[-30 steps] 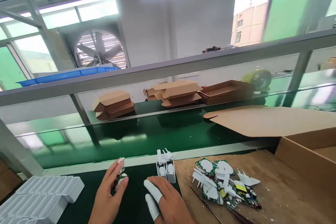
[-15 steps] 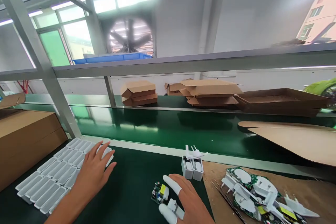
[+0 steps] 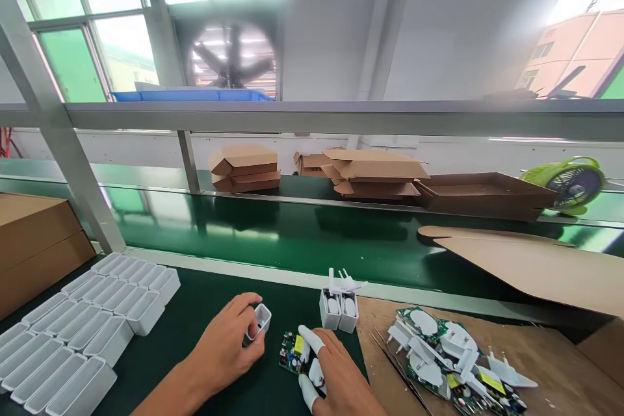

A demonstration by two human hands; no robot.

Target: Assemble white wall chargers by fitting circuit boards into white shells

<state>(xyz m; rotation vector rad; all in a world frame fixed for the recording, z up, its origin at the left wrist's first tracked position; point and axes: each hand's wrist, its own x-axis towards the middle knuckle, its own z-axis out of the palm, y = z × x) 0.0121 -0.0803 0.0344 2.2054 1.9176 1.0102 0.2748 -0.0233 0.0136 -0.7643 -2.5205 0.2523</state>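
My left hand (image 3: 227, 341) is closed around a small open white plastic case (image 3: 264, 317), its open end facing up. My right hand (image 3: 344, 374), with white finger cots on thumb and forefinger, grips a green circuit board (image 3: 288, 354) with a yellow component and white parts attached. The board is just right of the case, apart from it. Rows of open white plastic cases (image 3: 104, 302) lie at the left. Beyond my right hand, two upright white cases (image 3: 330, 317) hold white round parts, with a white pronged piece on top.
A pile of circuit boards with white plugs (image 3: 451, 354) lies on a brown board (image 3: 517, 325) at right, beside thin metal tweezers (image 3: 400, 367). A cardboard box (image 3: 39, 231) stands at left. Behind runs a green belt (image 3: 292, 240), with cartons (image 3: 375, 172) and a green fan (image 3: 568, 185).
My left hand has taken a white case from the rows and carried it right, near the circuit board. My right hand keeps hold of the board. The view has turned slightly right.
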